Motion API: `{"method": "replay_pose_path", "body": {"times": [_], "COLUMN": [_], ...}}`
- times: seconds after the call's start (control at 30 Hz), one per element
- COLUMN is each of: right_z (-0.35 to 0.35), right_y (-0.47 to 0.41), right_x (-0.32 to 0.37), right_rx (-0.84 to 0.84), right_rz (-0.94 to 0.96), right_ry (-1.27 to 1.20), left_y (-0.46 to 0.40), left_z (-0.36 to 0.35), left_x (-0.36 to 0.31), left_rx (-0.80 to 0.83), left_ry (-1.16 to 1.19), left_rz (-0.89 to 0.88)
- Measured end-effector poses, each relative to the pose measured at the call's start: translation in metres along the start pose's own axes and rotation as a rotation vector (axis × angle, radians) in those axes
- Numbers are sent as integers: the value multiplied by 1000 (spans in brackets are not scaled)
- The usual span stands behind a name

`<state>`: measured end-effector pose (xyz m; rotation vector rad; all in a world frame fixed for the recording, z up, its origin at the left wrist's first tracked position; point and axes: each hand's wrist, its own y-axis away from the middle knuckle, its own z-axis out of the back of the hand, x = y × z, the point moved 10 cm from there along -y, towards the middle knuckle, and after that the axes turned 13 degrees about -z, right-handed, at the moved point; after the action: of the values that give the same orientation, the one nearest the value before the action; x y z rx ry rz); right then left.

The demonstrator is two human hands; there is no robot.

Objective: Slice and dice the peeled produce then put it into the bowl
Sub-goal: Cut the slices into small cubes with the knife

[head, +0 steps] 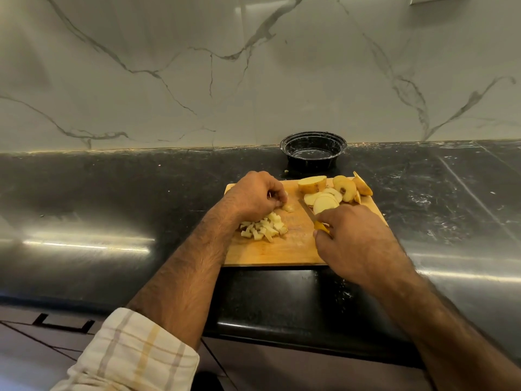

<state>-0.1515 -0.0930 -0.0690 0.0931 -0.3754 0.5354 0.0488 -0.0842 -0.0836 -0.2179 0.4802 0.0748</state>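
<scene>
His left hand (255,193) curls its fingers (277,203) over a small piece, seemingly pinning it for the cut. The right hand (353,238) grips the knife (310,214), blade angled beside those fingertips. Diced cubes (263,228) lie just below them on the board (282,249); waiting slices (324,200) lie beyond the right fingers, and the bowl (313,150) stands behind on the surface (112,193), handy for scraping.

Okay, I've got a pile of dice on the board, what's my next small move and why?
Probably dice the small piece under your left hand with the knife in your right hand. Uncut slices wait on the cutting board, and the black bowl looks empty.
</scene>
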Motion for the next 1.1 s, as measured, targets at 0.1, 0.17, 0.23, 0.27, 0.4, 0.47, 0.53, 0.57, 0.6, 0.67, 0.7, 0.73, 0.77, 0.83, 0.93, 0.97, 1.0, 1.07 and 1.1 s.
{"method": "replay_pose_path", "body": {"times": [0.1,0.17,0.23,0.27,0.4,0.47,0.53,0.57,0.6,0.67,0.7,0.73,0.77,0.83,0.93,0.97,1.0,1.07,1.1], "right_z": [-1,-4,-6,-5,-9,-12,-8,-6,-6,-9,-10,-11,-12,-12,-14,-16,-17,-19,-20], "right_y": [-6,-7,-9,-10,-10,-7,-7,-7,-7,-6,-6,-5,-4,-5,-7,-8,-9,-12,-12], "right_x": [-1,0,0,-1,-1,3,2,2,2,6,8,11,13,17,22,23,25,27,27], "right_rx": [-1,27,39,29,18,25,-8,-26,-34,-21,-13,-10,-10,-14,-1,11,23,49,64], "right_rz": [-7,-2,4,-5,-2,13,8,4,1,3,3,0,-2,-4,-11,-12,-11,-15,-21], "right_ry": [10,7,-5,-5,9,-1,-9,-7,-5,1,5,6,6,6,9,13,19,36,49], "left_y": [-1,-2,-2,-2,-3,-2,-2,-2,-2,-2,-2,-2,-2,-2,-3,-2,-3,-4,-4], "left_z": [-1,-3,-3,-2,-2,-2,-2,-3,-4,-5,-6,-7,-7,-8,-9,-8,-8,-8,-8], "left_x": [-4,-6,-5,-5,-7,-9,-10,-10,-10,-9,-9,-9,-9,-11,-8,-6,-5,-5,-5], "left_rx": [-13,-9,-16,-21,-19,-13,-6,0,7,15,18,22,25,26,13,4,-4,-12,-13], "left_ry": [40,46,64,76,117,123,125,122,117,110,107,101,89,75,103,113,117,102,85], "left_rz": [-21,-32,-37,-42,-81,-91,-92,-88,-81,-64,-54,-47,-45,-40,-11,3,18,36,45]}}
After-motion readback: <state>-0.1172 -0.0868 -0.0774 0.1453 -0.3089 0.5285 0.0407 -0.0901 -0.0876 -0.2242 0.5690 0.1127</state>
